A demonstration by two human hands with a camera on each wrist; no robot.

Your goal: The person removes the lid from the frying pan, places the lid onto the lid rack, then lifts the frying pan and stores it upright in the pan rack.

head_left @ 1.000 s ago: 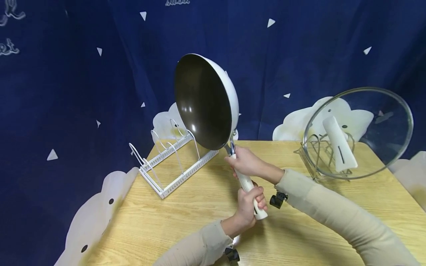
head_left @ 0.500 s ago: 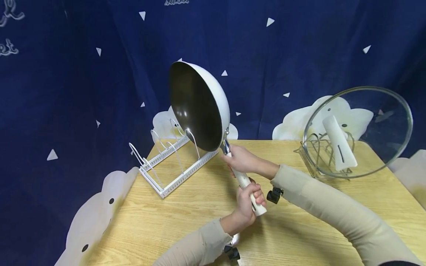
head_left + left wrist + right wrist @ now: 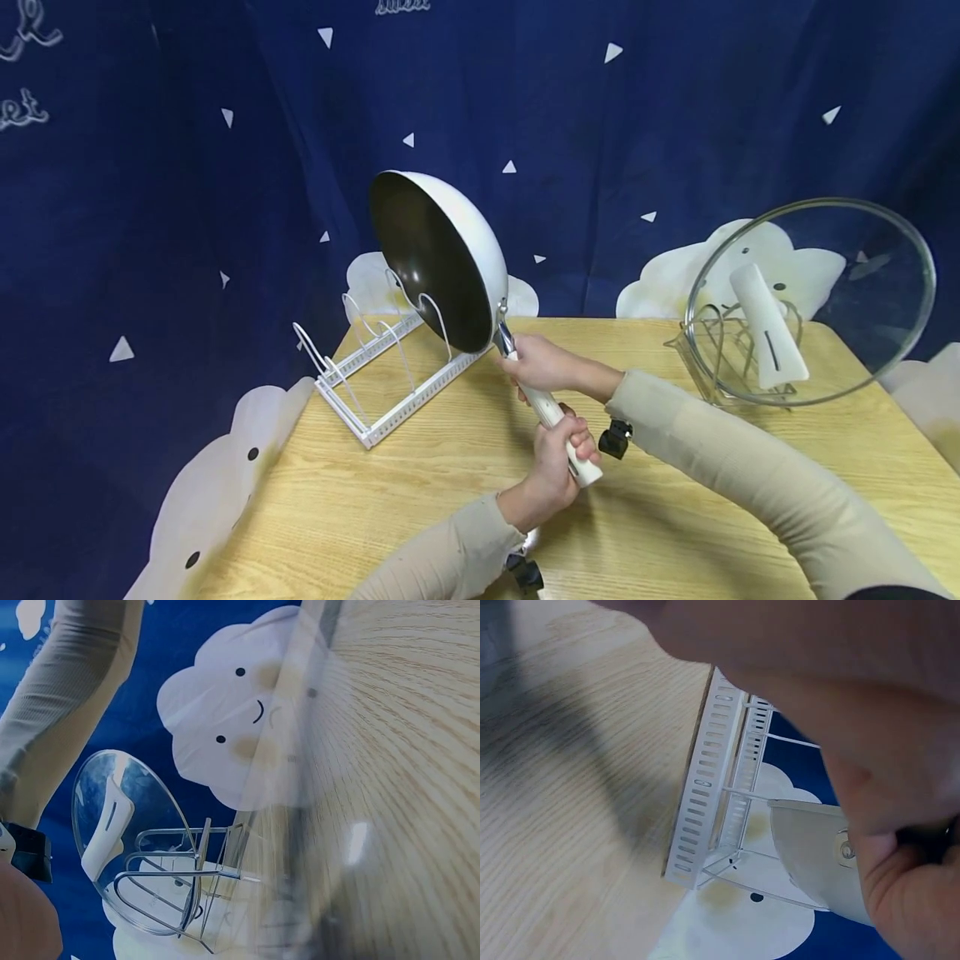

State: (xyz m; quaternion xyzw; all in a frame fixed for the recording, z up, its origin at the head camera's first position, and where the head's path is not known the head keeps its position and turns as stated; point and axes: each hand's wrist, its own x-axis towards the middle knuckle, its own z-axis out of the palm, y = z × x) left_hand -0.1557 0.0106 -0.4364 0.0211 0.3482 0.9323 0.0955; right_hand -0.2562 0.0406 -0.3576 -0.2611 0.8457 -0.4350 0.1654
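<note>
A white wok (image 3: 438, 258) with a dark inside is held tilted on edge over the white wire rack (image 3: 382, 367), its rim between the rack's far loops. My right hand (image 3: 542, 365) grips the top of the wok's white handle (image 3: 558, 417) near the bowl. My left hand (image 3: 558, 458) grips the handle's lower end. In the right wrist view the rack (image 3: 716, 787) and the wok's white underside (image 3: 814, 855) lie just past my right hand (image 3: 885, 825). The left wrist view shows only a bit of my left hand (image 3: 22, 915).
A glass lid (image 3: 813, 300) with a white handle stands upright in a metal wire holder (image 3: 712, 358) at the back right of the wooden table (image 3: 675, 517); the lid (image 3: 124, 832) and the holder (image 3: 180, 892) also show in the left wrist view. A dark blue curtain hangs behind.
The wok has come down and to the left, from high above the rack to its rim among the rack's loops. Both hands have stayed on the handle.
</note>
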